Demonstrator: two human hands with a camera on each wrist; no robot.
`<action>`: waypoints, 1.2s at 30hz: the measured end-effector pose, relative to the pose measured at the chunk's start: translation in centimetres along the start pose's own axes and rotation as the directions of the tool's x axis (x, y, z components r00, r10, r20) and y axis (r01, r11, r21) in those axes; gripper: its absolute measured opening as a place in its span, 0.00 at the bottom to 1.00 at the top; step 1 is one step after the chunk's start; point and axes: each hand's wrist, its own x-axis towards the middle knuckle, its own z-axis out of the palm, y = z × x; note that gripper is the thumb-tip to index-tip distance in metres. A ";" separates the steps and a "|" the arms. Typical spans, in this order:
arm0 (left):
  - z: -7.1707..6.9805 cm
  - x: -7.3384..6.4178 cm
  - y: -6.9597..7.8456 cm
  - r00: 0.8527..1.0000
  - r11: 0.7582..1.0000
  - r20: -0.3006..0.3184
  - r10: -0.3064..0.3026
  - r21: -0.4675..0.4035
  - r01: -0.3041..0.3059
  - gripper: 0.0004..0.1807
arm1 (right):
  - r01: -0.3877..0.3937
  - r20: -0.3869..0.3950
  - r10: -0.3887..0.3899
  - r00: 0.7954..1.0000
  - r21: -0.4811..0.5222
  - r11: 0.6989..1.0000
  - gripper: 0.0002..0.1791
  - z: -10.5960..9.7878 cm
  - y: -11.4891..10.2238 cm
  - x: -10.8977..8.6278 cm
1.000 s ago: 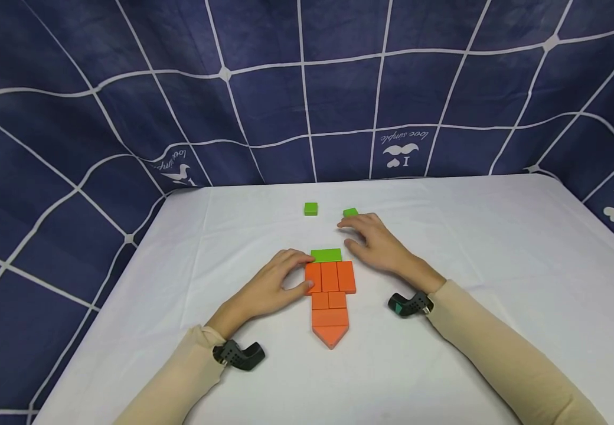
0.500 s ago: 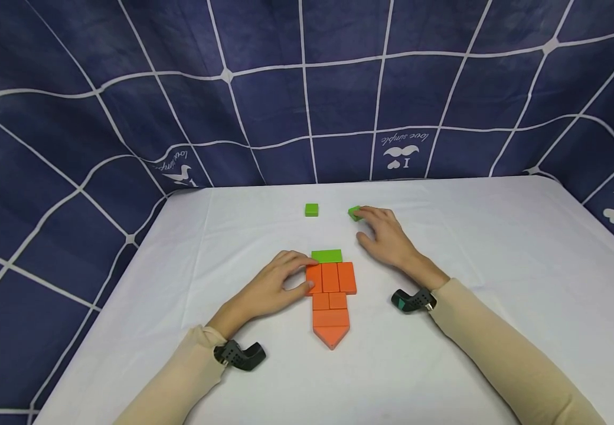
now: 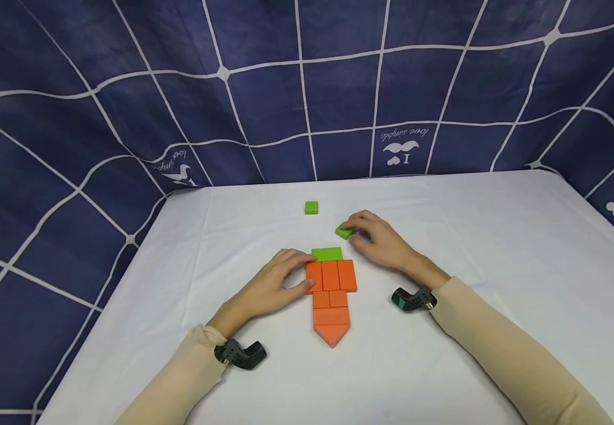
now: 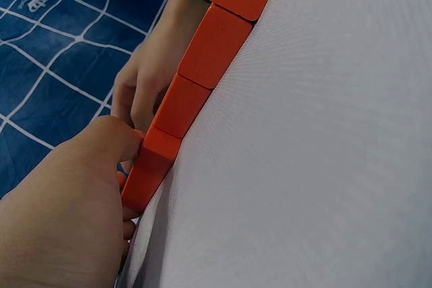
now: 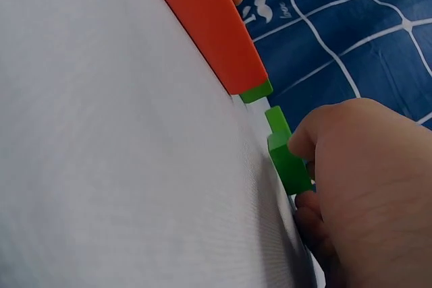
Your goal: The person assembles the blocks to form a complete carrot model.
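My right hand (image 3: 380, 241) pinches a small green block (image 3: 344, 233) between thumb and fingers, just beyond and right of the arrangement; the same block (image 5: 286, 160) is near in the right wrist view. My left hand (image 3: 272, 282) holds the leftmost upright orange block (image 3: 314, 273), thumb at its near end and index finger at its far end. That block is part of a flat orange arrangement (image 3: 330, 317) of several pieces, ending in a triangular block (image 3: 332, 334) nearest me. A green rectangular block (image 3: 326, 254) lies across its far end.
A small green cube-like block (image 3: 311, 208) lies alone near the far part of the white-covered table (image 3: 445, 354). A dark blue gridded cloth (image 3: 264, 106) hangs behind and at both sides. Black wrist devices (image 3: 240, 355) are worn on both wrists.
My right hand reached the green block at the far right, took hold of it and brought it nearer to me, toward the arrangement. My left hand has stayed in place.
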 end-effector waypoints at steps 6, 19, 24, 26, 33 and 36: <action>-0.1 0.0 -0.1 1.000 1.000 -0.002 -0.007 0.007 0.007 0.25 | 0.017 0.013 -0.017 1.000 0.027 0.999 0.17 0.4 -0.1 0.0; 0.4 0.4 0.3 1.000 1.000 -0.016 0.000 -0.008 -0.001 0.25 | 0.011 0.030 -0.011 1.000 0.011 1.000 0.17 -0.1 0.3 0.0; 0.4 0.4 0.3 1.000 1.000 -0.022 -0.012 -0.006 0.011 0.25 | 0.016 0.033 -0.017 0.999 0.014 1.000 0.16 -0.2 0.1 0.2; 0.4 0.4 0.3 1.000 1.000 -0.024 -0.014 -0.009 0.014 0.25 | 0.018 0.032 -0.019 0.999 0.021 1.000 0.16 -0.3 0.0 0.3; 0.5 0.5 0.2 1.000 1.000 -0.018 -0.013 -0.012 0.013 0.26 | -0.003 0.033 0.002 0.999 0.022 1.000 0.16 -0.3 0.0 0.2; 0.6 0.5 0.3 1.000 1.000 -0.012 -0.015 -0.013 0.015 0.26 | -0.011 0.038 0.010 0.999 0.017 1.000 0.16 -0.2 0.2 0.0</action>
